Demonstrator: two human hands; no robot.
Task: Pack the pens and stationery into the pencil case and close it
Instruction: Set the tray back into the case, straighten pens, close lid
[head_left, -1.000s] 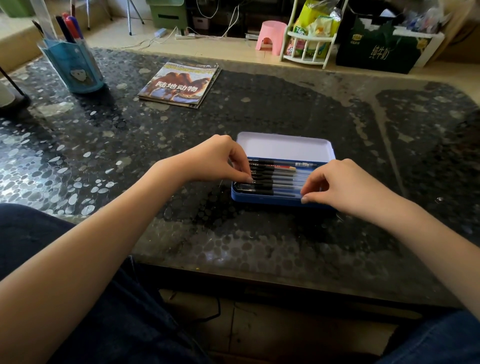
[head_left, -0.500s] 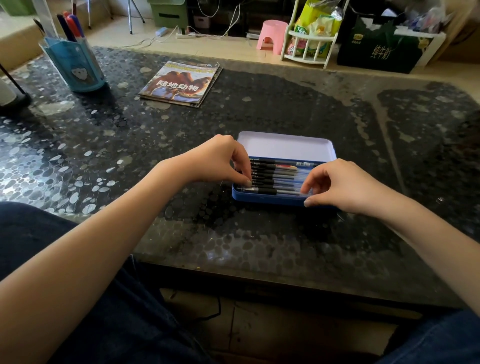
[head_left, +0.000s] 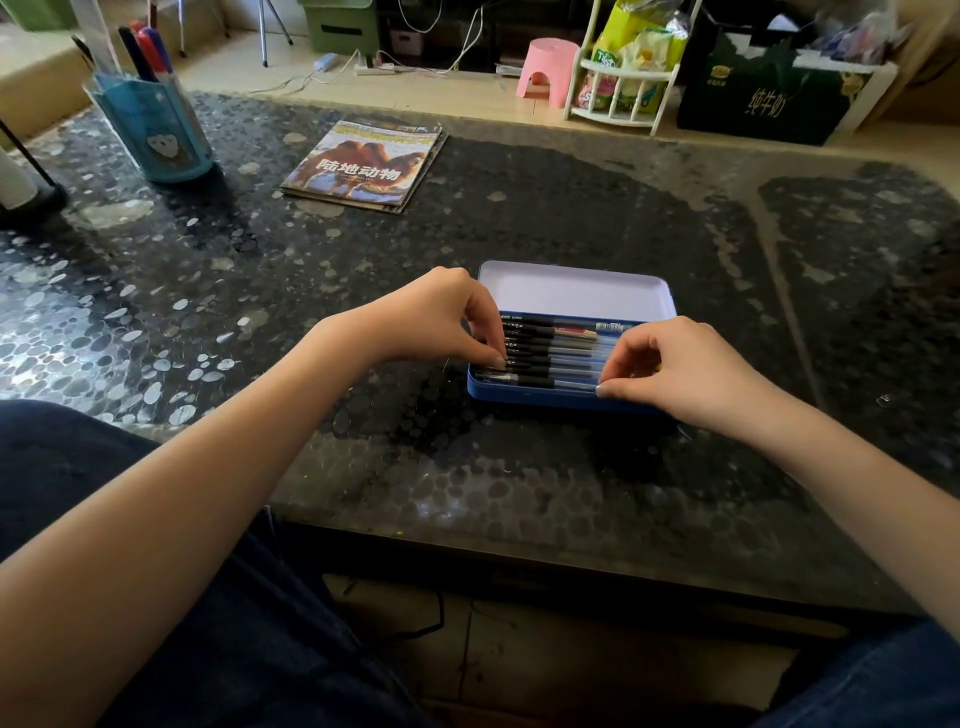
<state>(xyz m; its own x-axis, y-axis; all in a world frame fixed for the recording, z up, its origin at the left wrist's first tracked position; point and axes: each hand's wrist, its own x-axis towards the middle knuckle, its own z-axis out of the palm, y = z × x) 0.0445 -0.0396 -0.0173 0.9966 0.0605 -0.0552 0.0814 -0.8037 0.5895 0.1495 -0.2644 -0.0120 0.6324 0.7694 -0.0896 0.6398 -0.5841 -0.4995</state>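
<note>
Pencil case (head_left: 530, 399): blue tin, lid open, on the table (head_left: 571, 208).
Pens (head_left: 550, 358): inside, long axis left-right.
Left hand (head_left: 436, 317): fingers curled, touching pen ends.
Right hand (head_left: 675, 369): fingers pinching nearest pen.

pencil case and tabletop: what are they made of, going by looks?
Pencil case: probably painted tin or thin sheet metal. Thin rolled rim, rounded corners, glossy blue outside, pale smooth inside of the lid.
Tabletop: dark pebble-patterned surface, seemingly under glass or clear plastic. It gives broad mirror-like window glare; which of the two, I can't tell.
</note>
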